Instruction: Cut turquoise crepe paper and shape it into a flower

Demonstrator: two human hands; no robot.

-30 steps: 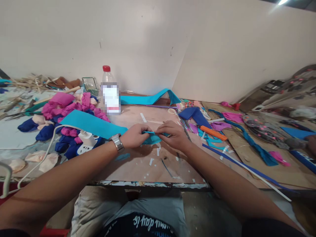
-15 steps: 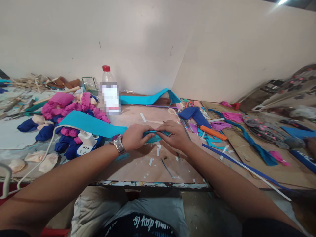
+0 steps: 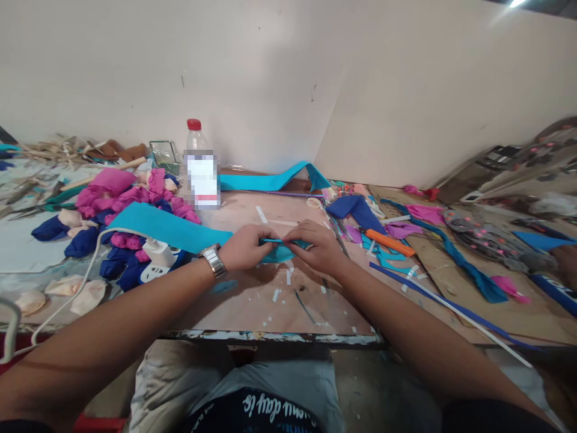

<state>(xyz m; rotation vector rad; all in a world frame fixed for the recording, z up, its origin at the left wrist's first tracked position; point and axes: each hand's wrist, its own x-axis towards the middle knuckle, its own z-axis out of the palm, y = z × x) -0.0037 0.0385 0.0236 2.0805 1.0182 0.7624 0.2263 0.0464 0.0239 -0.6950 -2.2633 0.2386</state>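
A bright blue strip of fabric or paper (image 3: 171, 227) runs from the pile at left to my hands at the middle of the table. My left hand (image 3: 247, 245), with a metal watch on its wrist, pinches the strip's edge between thumb and fingers. Fingertip to fingertip with it, my right hand (image 3: 315, 245) pinches the same edge, which looks folded or gathered there. Part of the strip hangs below the fingers; the rest lies hidden behind both hands.
Pink and navy gathered cloth (image 3: 135, 186) lies at left, beside a white plug (image 3: 157, 252) in a power strip. A red-capped bottle (image 3: 193, 141) stands by the wall. An orange cutter (image 3: 390, 242) and scraps lie right. Another person's hand (image 3: 567, 264) shows at far right.
My left hand has shifted very slightly, its wrist turning a little. Both hands keep their pinch on the blue strip.
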